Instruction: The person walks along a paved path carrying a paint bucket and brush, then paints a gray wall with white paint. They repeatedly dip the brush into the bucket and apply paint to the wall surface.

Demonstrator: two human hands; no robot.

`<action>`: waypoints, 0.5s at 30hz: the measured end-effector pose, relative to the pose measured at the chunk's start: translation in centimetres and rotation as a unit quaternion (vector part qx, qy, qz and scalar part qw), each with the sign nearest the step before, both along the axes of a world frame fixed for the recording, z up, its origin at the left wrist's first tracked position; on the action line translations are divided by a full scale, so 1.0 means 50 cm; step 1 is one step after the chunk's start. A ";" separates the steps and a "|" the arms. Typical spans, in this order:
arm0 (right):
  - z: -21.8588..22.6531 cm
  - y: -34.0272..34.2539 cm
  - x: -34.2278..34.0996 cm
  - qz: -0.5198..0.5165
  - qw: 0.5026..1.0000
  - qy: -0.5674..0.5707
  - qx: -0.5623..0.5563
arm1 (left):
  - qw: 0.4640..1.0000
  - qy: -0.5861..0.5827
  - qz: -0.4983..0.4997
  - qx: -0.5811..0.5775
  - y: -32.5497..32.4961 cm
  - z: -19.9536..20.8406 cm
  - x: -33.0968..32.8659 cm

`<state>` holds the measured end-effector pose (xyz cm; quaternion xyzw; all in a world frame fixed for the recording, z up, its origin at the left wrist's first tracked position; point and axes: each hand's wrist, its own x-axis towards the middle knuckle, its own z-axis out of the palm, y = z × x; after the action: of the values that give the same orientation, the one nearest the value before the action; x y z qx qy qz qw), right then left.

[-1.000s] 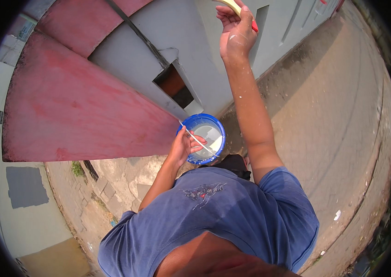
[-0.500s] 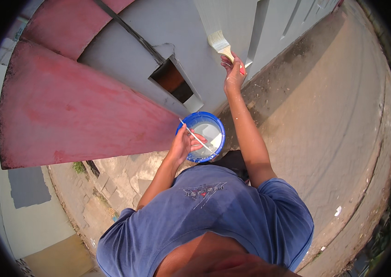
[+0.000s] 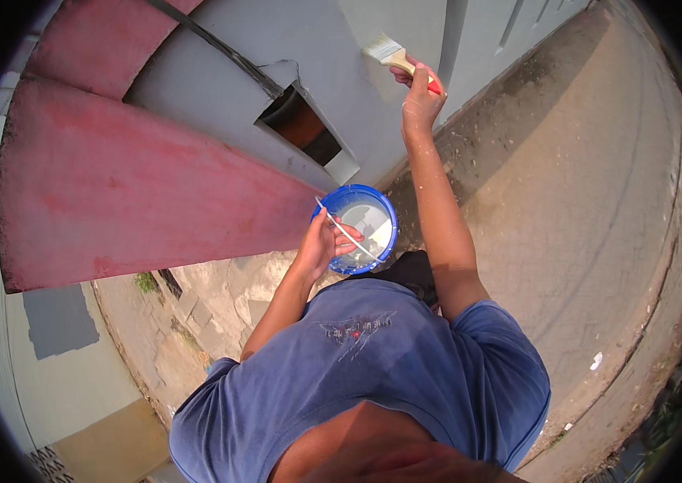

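Observation:
My right hand (image 3: 422, 98) is closed around the wooden handle of a wide paintbrush (image 3: 398, 58). The pale bristles lie against a light grey wall (image 3: 309, 48), pointing up and to the left. My left hand (image 3: 319, 246) holds the thin white handle of a blue-rimmed bucket (image 3: 393, 233), its fingers curled at the handle and partly over the opening. White paint (image 3: 367, 216) shows inside the bucket, which hangs in front of my body; its underside is hidden.
A faded red slab (image 3: 132, 185) reaches in from the left, close to the bucket. Beyond the bucket, a dark rectangular recess (image 3: 301, 127) opens in the wall, with a dark cable (image 3: 220, 48) running to it. Dusty paving (image 3: 550, 241) stretches along the right.
My right hand has moved up and slightly right, and the brush has tilted so its bristles point more to the left. The bucket and my left hand have shifted slightly upward in view.

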<state>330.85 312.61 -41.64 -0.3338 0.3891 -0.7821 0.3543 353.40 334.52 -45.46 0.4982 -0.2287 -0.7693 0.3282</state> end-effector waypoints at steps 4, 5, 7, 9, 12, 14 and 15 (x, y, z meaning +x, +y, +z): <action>0.090 -0.015 0.006 0.039 0.990 -0.096 -0.096 | 1.000 -0.001 0.005 -0.001 -0.001 -0.007 -0.001; 0.077 -0.018 0.010 0.051 0.990 -0.093 -0.091 | 1.000 -0.004 0.008 -0.002 -0.001 -0.007 -0.001; 0.012 -0.021 0.023 0.062 0.991 -0.103 -0.056 | 1.000 0.001 0.010 -0.003 0.000 -0.007 0.000; -0.099 -0.011 0.036 0.059 0.990 -0.124 -0.004 | 1.000 0.002 0.012 -0.004 -0.001 -0.007 0.000; -0.290 0.011 0.027 0.020 0.988 -0.107 0.107 | 1.000 0.002 0.013 -0.007 0.001 -0.007 0.000; -0.392 0.016 0.015 0.013 0.979 -0.108 0.170 | 1.000 -0.002 0.013 -0.006 0.003 -0.010 0.000; -0.427 0.020 0.010 0.019 0.977 -0.102 0.189 | 1.000 -0.002 0.013 -0.004 0.004 -0.011 -0.001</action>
<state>331.36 313.63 -63.00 -0.1866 0.4855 -0.7176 0.4631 353.35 334.72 -46.02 0.5011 -0.2264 -0.7631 0.3397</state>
